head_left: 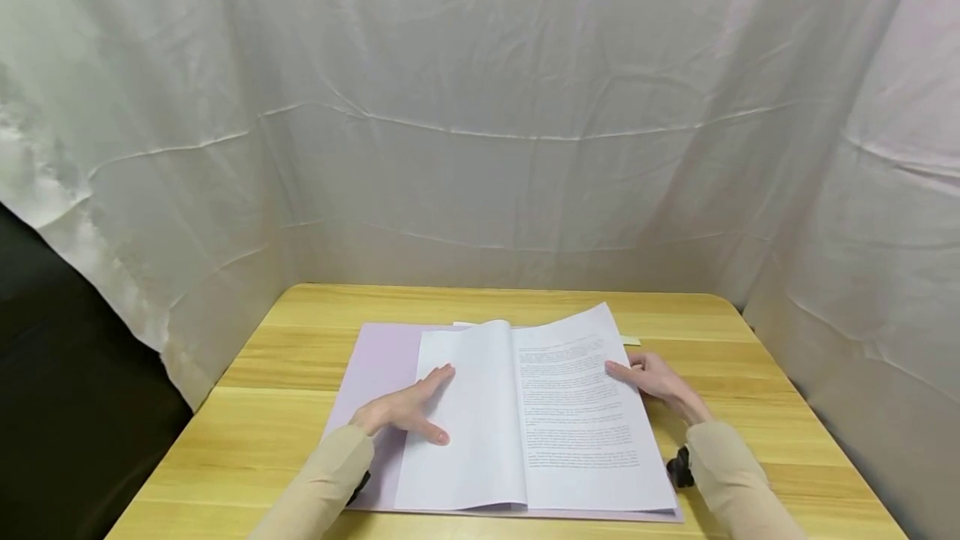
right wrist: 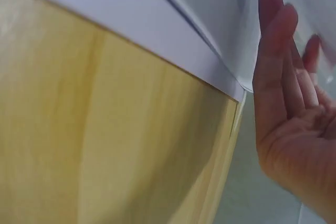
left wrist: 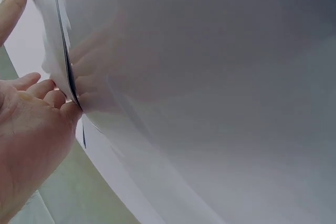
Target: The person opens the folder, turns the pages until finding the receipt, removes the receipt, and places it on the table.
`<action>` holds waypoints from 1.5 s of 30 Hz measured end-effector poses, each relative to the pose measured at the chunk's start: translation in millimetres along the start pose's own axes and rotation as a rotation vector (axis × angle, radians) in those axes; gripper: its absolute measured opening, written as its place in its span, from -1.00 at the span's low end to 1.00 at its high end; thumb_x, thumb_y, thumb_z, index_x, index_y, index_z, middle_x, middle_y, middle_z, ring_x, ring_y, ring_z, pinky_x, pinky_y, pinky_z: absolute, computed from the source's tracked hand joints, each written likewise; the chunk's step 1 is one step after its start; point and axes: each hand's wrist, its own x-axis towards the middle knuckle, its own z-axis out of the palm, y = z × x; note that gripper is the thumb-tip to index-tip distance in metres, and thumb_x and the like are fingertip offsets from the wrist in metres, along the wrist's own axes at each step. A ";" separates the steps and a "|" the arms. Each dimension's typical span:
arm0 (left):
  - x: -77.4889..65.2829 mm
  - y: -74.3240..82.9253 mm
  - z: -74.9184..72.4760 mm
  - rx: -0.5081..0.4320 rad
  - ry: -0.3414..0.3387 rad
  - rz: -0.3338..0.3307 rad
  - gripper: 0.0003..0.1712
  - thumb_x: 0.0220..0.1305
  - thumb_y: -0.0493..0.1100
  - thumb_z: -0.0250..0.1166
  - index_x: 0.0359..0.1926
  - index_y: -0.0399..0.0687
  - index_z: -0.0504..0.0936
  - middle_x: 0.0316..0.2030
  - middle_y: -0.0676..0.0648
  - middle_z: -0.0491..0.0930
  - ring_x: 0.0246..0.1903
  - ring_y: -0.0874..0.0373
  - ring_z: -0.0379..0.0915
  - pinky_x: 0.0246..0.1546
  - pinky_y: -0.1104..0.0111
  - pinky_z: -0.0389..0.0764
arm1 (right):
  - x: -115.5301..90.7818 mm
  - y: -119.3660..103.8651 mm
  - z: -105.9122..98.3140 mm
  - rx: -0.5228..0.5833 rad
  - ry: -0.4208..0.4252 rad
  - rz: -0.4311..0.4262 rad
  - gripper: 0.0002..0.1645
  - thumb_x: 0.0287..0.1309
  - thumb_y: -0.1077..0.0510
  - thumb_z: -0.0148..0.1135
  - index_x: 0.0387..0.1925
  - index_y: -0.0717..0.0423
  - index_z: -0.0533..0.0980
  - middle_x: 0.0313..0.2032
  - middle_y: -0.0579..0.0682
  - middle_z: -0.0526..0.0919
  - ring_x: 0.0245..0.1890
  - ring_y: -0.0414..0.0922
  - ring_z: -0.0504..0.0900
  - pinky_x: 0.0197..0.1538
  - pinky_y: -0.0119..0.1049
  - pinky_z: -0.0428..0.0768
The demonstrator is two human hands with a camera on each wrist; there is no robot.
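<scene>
One blank page (head_left: 480, 448) under splayed left hand (head_left: 405, 408), printed one (head_left: 576, 411) in pinching right hand (head_left: 657, 377)

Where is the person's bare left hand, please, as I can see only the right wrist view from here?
Observer: In the head view, the bare left hand lies over the outer edge of the blank white paper page on the left, thumb and index finger spread apart.
Operator: Thank you. Could you tell me whether the page at the bare right hand carries any print?
Observer: Yes, the white paper page on the right bears lines of small dark printed text.
Operator: And would you say where else the flat lilac sheet beneath the pages shows?
Observer: It shows as a broad strip beyond the left page's outer edge.
</scene>
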 end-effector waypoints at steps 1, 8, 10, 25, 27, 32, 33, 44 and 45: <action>0.0 -0.3 0.0 -0.002 0.001 0.004 0.38 0.04 -0.03 0.58 0.59 -0.26 -0.20 0.60 -0.37 -0.29 0.58 -0.34 -0.37 0.56 -0.23 -0.16 | -1.4 0.1 -0.6 0.027 -0.032 -0.007 -0.39 0.44 -0.08 0.15 0.16 0.41 0.49 -0.22 0.11 0.80 -0.35 -0.09 0.78 -0.30 -0.26 0.74; 0.7 -3.5 -1.1 -0.006 0.007 0.046 0.40 0.06 0.05 0.56 0.60 -0.23 -0.24 0.60 -0.37 -0.30 0.58 -0.36 -0.35 0.56 -0.25 -0.14 | -12.0 -1.0 -5.2 0.156 -0.228 -0.041 -0.25 0.57 -0.12 -0.13 0.54 0.20 0.01 0.02 0.15 0.72 -0.12 0.02 0.78 -0.12 -0.03 0.78; 0.8 -4.6 -1.3 -0.001 0.015 0.056 0.40 0.06 0.07 0.56 0.60 -0.25 -0.24 0.59 -0.38 -0.29 0.58 -0.36 -0.33 0.55 -0.25 -0.12 | -14.4 -1.6 -6.0 0.171 -0.253 -0.038 -0.23 0.59 -0.14 -0.19 0.58 0.14 -0.10 0.02 0.10 0.72 -0.11 0.00 0.77 -0.11 -0.04 0.77; -4.2 2.6 -3.5 -0.015 0.075 0.091 0.41 0.08 0.03 0.55 0.58 -0.34 -0.28 0.57 -0.46 -0.28 0.56 -0.42 -0.35 0.54 -0.27 -0.16 | -24.5 -15.8 -1.6 0.302 -0.448 -0.131 -0.32 0.54 -0.27 -0.73 0.54 -0.45 -0.56 0.36 0.34 0.33 0.11 -0.05 0.62 0.10 -0.02 0.64; -4.9 3.4 -3.2 -0.020 0.088 0.092 0.40 0.08 0.02 0.55 0.57 -0.35 -0.27 0.56 -0.47 -0.28 0.56 -0.42 -0.35 0.53 -0.28 -0.17 | -24.9 -18.8 0.8 0.307 -0.467 -0.148 -0.32 0.50 -0.29 -0.79 0.53 -0.45 -0.58 0.46 0.44 0.11 0.22 0.00 0.56 0.17 0.01 0.60; -5.8 5.9 -2.6 -0.024 0.119 0.100 0.37 0.10 0.01 0.54 0.56 -0.38 -0.25 0.57 -0.46 -0.24 0.56 -0.42 -0.34 0.53 -0.28 -0.17 | -26.1 -24.0 7.0 0.297 -0.474 -0.155 -0.28 0.43 -0.36 -0.87 0.54 -0.44 -0.58 0.50 0.50 -0.12 0.29 0.02 0.48 0.24 -0.04 0.54; -6.0 6.6 -2.5 -0.023 0.125 0.103 0.36 0.11 0.01 0.53 0.56 -0.39 -0.25 0.56 -0.46 -0.23 0.56 -0.42 -0.33 0.53 -0.28 -0.17 | -26.6 -24.8 8.0 0.294 -0.471 -0.154 -0.27 0.42 -0.36 -0.87 0.54 -0.44 -0.57 0.50 0.50 -0.11 0.29 0.02 0.48 0.24 -0.06 0.55; -6.0 14.2 0.9 -0.081 0.172 0.080 0.34 0.13 0.04 0.52 0.59 -0.26 -0.23 0.59 -0.39 -0.21 0.56 -0.39 -0.27 0.52 -0.31 -0.10 | -31.6 -34.6 15.9 0.345 -0.531 -0.211 -0.26 0.40 -0.36 -0.91 0.55 -0.43 -0.57 0.45 0.57 0.00 0.24 0.09 0.59 0.10 0.00 0.70; -5.9 15.3 1.2 -0.089 0.178 0.078 0.34 0.12 0.04 0.52 0.60 -0.25 -0.23 0.59 -0.39 -0.20 0.56 -0.39 -0.26 0.51 -0.31 -0.07 | -32.1 -36.0 16.5 0.340 -0.530 -0.215 -0.26 0.41 -0.36 -0.91 0.55 -0.42 -0.57 0.45 0.56 0.03 0.22 0.08 0.61 0.06 -0.03 0.72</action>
